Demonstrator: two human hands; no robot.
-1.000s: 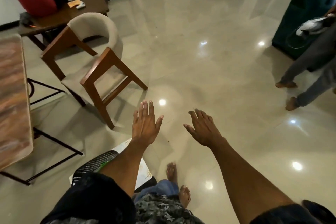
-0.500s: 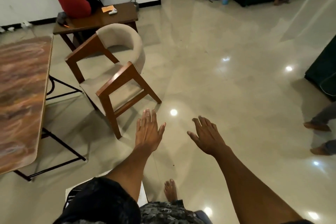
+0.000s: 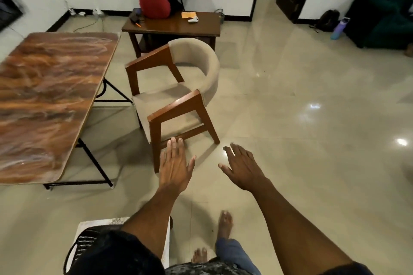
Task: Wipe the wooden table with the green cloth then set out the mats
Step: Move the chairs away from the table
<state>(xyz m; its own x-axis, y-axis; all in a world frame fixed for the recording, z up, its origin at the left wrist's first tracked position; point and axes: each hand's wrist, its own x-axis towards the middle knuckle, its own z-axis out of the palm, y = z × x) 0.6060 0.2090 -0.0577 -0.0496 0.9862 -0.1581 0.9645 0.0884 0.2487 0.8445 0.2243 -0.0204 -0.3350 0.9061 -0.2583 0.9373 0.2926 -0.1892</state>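
Both hands — left hand (image 3: pixel 175 168) & right hand (image 3: pixel 242 168) — spread flat, holding nothing, wooden table (image 3: pixel 48 100) off to left

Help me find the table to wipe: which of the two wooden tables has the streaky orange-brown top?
The large table at the left, on thin black metal legs. The small dark table farther back is plain brown, with an orange paper and a white controller on it.

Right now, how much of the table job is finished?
Nothing looks done yet. The wooden table carries no mats, and no green cloth shows anywhere. Both the left hand and the right hand are open and hold nothing, out over the floor. Fetching the cloth, wiping and laying mats all remain.
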